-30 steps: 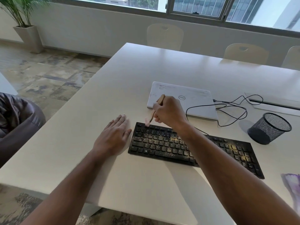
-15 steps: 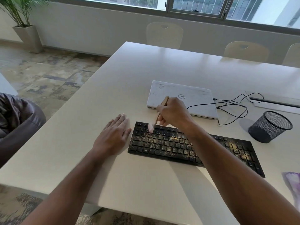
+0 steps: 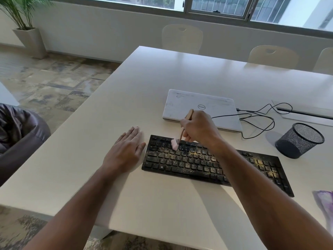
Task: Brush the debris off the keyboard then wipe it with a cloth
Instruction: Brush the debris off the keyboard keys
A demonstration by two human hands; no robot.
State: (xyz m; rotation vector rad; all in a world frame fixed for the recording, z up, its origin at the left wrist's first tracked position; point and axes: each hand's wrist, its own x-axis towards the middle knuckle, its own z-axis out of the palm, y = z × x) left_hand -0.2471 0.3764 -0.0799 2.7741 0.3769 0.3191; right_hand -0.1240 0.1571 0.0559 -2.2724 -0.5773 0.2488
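Note:
A black keyboard (image 3: 198, 163) lies on the white table (image 3: 162, 78), its keys speckled with yellowish debris, thickest at the right end. My right hand (image 3: 198, 127) is shut on a small brush (image 3: 175, 142) with a wooden handle and pale pink bristles. The bristles touch the upper left rows of keys. My left hand (image 3: 126, 150) rests flat on the table, fingers apart, just left of the keyboard's left edge. A purple and white cloth (image 3: 324, 201) shows at the right edge of the frame.
A closed white laptop (image 3: 201, 107) lies behind the keyboard with a black cable (image 3: 259, 120) looping to its right. A black mesh cup (image 3: 299, 139) stands at the right. Chairs (image 3: 182, 37) line the far side. The table's corner is near my left arm.
My right hand has carried the brush rightward along the top rows of keys, from the upper left corner toward the middle. My left hand has stayed in place.

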